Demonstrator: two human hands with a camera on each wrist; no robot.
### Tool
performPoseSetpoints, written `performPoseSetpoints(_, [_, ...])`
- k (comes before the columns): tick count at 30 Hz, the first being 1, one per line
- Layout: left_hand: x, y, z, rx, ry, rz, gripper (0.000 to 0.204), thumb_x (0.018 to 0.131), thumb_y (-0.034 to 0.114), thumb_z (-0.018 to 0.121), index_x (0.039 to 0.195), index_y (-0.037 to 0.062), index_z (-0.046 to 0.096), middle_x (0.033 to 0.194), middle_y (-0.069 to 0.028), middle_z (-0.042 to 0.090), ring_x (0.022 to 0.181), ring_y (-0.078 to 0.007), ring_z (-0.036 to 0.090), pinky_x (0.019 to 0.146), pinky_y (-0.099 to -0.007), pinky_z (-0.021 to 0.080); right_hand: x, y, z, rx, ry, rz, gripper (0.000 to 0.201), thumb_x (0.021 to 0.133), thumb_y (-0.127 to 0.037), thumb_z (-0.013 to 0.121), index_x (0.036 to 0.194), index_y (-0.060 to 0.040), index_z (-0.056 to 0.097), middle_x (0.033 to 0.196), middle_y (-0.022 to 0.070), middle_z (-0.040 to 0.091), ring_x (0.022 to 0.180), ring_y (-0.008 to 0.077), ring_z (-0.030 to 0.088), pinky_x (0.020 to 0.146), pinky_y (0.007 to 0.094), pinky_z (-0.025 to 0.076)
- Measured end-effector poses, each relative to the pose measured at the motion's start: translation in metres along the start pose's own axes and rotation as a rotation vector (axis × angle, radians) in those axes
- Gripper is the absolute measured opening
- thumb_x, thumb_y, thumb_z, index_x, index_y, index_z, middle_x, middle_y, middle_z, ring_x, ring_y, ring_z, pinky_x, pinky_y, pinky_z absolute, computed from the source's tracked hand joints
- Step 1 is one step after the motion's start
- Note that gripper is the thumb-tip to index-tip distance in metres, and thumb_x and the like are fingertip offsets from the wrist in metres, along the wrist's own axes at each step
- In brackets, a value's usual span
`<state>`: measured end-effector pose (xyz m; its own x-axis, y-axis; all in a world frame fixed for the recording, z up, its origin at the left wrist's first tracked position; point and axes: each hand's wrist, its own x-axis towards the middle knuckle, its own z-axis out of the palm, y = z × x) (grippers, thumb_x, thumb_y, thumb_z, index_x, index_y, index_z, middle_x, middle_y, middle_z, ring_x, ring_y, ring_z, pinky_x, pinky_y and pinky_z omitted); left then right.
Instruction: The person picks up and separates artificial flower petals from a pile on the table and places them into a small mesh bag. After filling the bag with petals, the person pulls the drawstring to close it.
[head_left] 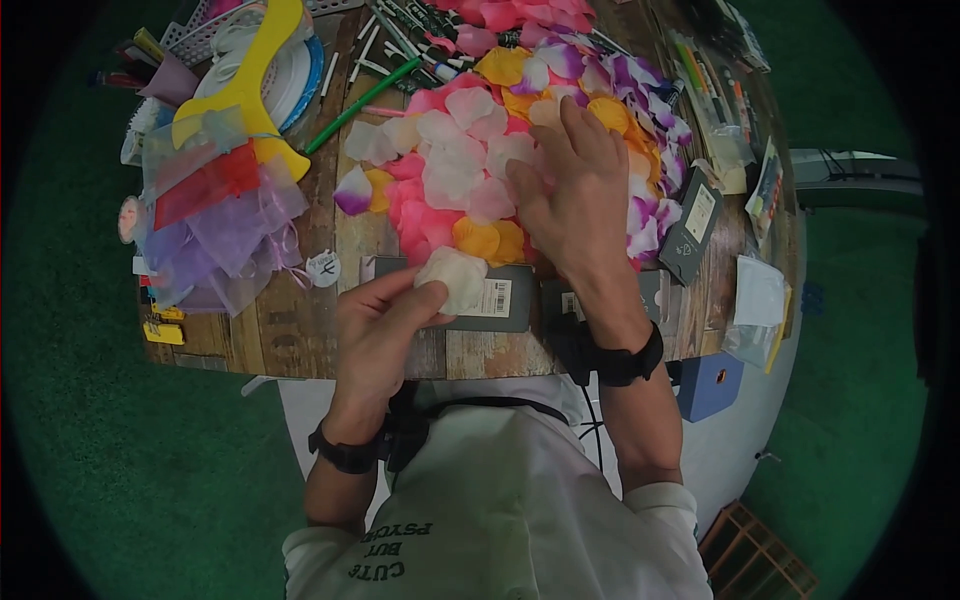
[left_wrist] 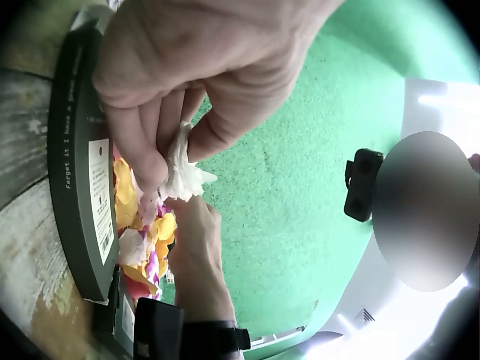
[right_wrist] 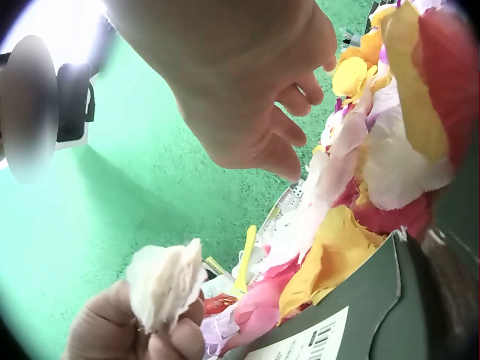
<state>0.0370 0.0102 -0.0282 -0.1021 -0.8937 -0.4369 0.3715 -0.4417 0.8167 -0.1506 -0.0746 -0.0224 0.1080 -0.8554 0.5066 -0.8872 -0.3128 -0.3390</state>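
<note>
Between thumb and fingers, my left hand (head_left: 372, 328) pinches a small stack of white fabric petals (head_left: 453, 279). In the right wrist view, the white petals (right_wrist: 163, 283) stand up from the fingertips as a ruffled bunch. Over the heap of loose petals, my right hand (head_left: 582, 195) is spread with its fingers relaxed and apart. White petals (head_left: 452, 160) lie on top of the heap near that thumb. Around them are pink petals (head_left: 420, 222), orange petals (head_left: 488, 240) and purple-and-white petals (head_left: 652, 218). A dark box (head_left: 517, 282) with a barcode label lies behind the left hand.
Another dark box (head_left: 692, 228) leans at the heap's right edge. Sheer organza bags (head_left: 225, 235) and a yellow plastic piece (head_left: 262, 75) sit at the left. A green stick (head_left: 362, 105) and several pens lie at the back. Packets (head_left: 757, 300) line the right table edge.
</note>
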Motion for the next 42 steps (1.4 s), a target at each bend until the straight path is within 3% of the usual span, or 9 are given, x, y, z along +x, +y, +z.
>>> performPoseSetpoints(8, [0.001,0.0,0.001,0.0,0.025,0.012,0.024,0.083,0.008,0.062,0.103,-0.0057,0.063,0.092,-0.012,0.066,0.08,-0.0144,0.063,0.071,-0.0261,0.053,0.006,0.012,0.014,0.023,-0.046,0.025,0.021,0.072,-0.015,0.063,0.087,-0.0002,0.069,0.119,0.0233,0.054,0.114,0.0358,0.049,0.102,0.0472,0.028])
performPoseSetpoints(16, [0.006,0.002,0.015,-0.024,0.091,0.092,0.024,0.084,0.008,0.061,0.104,-0.006,0.062,0.094,-0.0108,0.065,0.081,-0.0131,0.063,0.072,-0.0265,0.053,-0.009,-0.024,-0.061,1.077,-0.157,0.76,0.019,0.073,-0.009,0.065,0.089,0.0005,0.069,0.115,0.0212,0.058,0.115,0.0252,0.051,0.097,0.035,0.038])
performPoseSetpoints(21, [0.007,-0.001,0.025,-0.053,0.052,0.129,0.024,0.085,0.005,0.059,0.105,-0.0071,0.06,0.094,-0.0113,0.065,0.083,-0.0151,0.063,0.074,-0.028,0.053,-0.035,-0.041,-0.053,1.012,-0.206,0.543,0.016,0.071,-0.004,0.067,0.085,0.0027,0.068,0.111,0.0213,0.06,0.106,0.0272,0.057,0.096,0.0382,0.038])
performPoseSetpoints(23, [0.005,-0.002,0.027,-0.069,0.035,0.15,0.024,0.085,0.004,0.058,0.105,-0.0084,0.059,0.095,-0.0123,0.064,0.084,-0.0177,0.063,0.076,-0.0302,0.053,-0.041,-0.039,-0.041,0.771,-0.186,0.279,0.016,0.073,-0.001,0.067,0.089,0.0025,0.069,0.116,0.0203,0.058,0.108,0.023,0.056,0.093,0.0313,0.04])
performPoseSetpoints(26, [0.001,-0.004,0.027,-0.015,0.032,0.175,0.026,0.086,0.005,0.058,0.11,-0.0056,0.059,0.096,-0.0085,0.064,0.083,-0.0101,0.06,0.074,-0.0238,0.05,-0.044,-0.04,-0.037,0.52,-0.121,0.108,0.02,0.073,-0.003,0.069,0.093,0.0026,0.067,0.116,0.0202,0.058,0.108,0.024,0.056,0.092,0.0324,0.042])
performPoseSetpoints(33, [-0.001,-0.002,0.027,-0.035,-0.02,0.164,0.027,0.086,0.005,0.059,0.111,-0.0061,0.059,0.096,-0.0082,0.064,0.083,-0.0098,0.06,0.073,-0.023,0.049,-0.047,-0.042,-0.035,0.744,-0.15,0.365,0.027,0.076,-0.003,0.067,0.102,0.0022,0.064,0.106,0.018,0.063,0.094,0.0183,0.062,0.077,0.0272,0.049])
performPoseSetpoints(35, [-0.001,-0.003,0.026,-0.011,-0.027,0.147,0.028,0.086,0.006,0.059,0.111,-0.0062,0.059,0.096,-0.0084,0.064,0.082,-0.01,0.06,0.073,-0.0231,0.049,-0.048,-0.042,-0.036,0.791,-0.22,0.423,0.025,0.072,-0.003,0.063,0.097,0.0006,0.064,0.081,0.0192,0.064,0.067,0.0262,0.065,0.06,0.0293,0.051])
performPoseSetpoints(38, [-0.001,-0.001,0.025,-0.035,-0.038,0.114,0.028,0.086,0.008,0.06,0.11,-0.0061,0.059,0.096,-0.0084,0.065,0.082,-0.0105,0.061,0.073,-0.0232,0.05,-0.046,-0.045,-0.041,0.705,-0.25,0.421,0.024,0.078,-0.003,0.066,0.101,0.0027,0.064,0.082,0.0108,0.067,0.073,0.0107,0.061,0.066,0.0241,0.05])
performPoseSetpoints(42, [-0.001,0.002,0.025,-0.116,-0.067,0.032,0.031,0.086,0.012,0.062,0.112,-0.0044,0.059,0.094,-0.0068,0.065,0.082,-0.0094,0.06,0.072,-0.0225,0.049,-0.05,-0.045,-0.037,0.667,-0.158,0.36,0.022,0.078,-0.002,0.065,0.1,0.0028,0.064,0.08,0.0106,0.067,0.071,0.0101,0.062,0.064,0.0237,0.049])
